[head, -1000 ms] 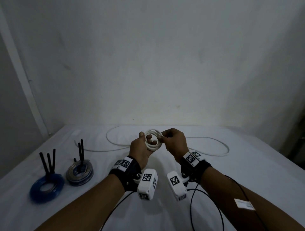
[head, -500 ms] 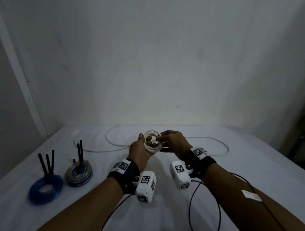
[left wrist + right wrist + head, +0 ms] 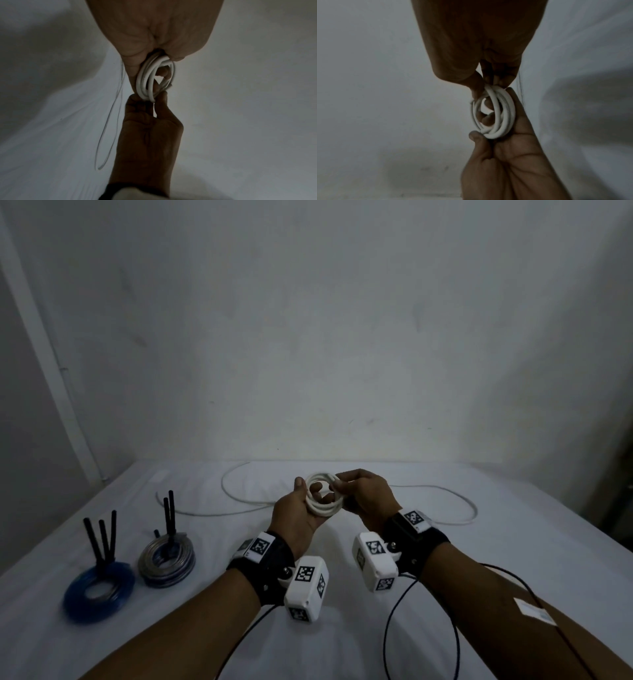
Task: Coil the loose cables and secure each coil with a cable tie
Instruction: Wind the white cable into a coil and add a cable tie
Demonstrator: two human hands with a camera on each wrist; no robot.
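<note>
Both hands grip the white cable coil (image 3: 322, 497) — left hand (image 3: 297, 517) cradling, right hand (image 3: 364, 498) fingers pinching its rim.

place: plain indoor room | cues: bare white wall (image 3: 308, 337), white-covered table (image 3: 513, 559)

Two hands are showing, the left hand (image 3: 297, 508) and the right hand (image 3: 365, 497), and between them they are holding one white coil (image 3: 323, 497). Off to the left of the left hand, two tied coils are lying: one blue coil (image 3: 99, 590) and one grey coil (image 3: 167, 559). Beyond both hands one loose white cable (image 3: 442, 494) is trailing across the table.
</note>
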